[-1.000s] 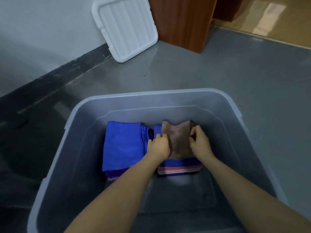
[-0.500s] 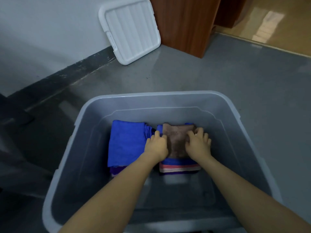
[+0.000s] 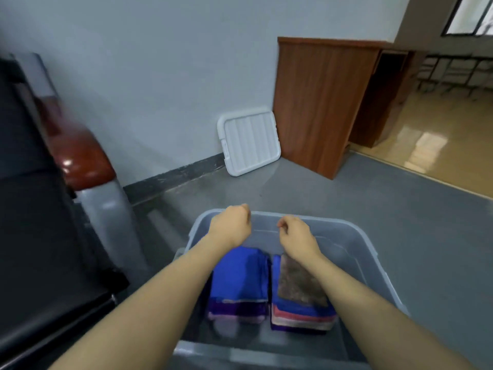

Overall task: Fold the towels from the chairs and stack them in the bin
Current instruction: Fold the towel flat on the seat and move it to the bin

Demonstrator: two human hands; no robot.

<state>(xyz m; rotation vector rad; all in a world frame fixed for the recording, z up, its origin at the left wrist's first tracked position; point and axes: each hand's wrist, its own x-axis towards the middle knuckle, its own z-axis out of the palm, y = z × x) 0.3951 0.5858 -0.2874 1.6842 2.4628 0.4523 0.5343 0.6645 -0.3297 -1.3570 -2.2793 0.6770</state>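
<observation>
A grey plastic bin (image 3: 354, 236) stands on the floor in front of me. Inside are two stacks of folded towels: a left stack topped by a blue towel (image 3: 240, 273) and a right stack topped by a brown towel (image 3: 298, 284) over blue and pink ones. My left hand (image 3: 230, 225) and my right hand (image 3: 294, 236) hover above the bin's far rim, fingers loosely curled, holding nothing. Both hands are clear of the towels.
A black chair (image 3: 34, 236) with a reddish-brown armrest (image 3: 80, 156) stands at the left, close to the bin. The white bin lid (image 3: 249, 141) leans against the wall. A wooden cabinet (image 3: 320, 102) stands beyond, with grey floor (image 3: 400, 209) to the right.
Both hands let go of the brown towel and rose out of the bin to above its far rim. The view tilted up, bringing the chair and wall into sight.
</observation>
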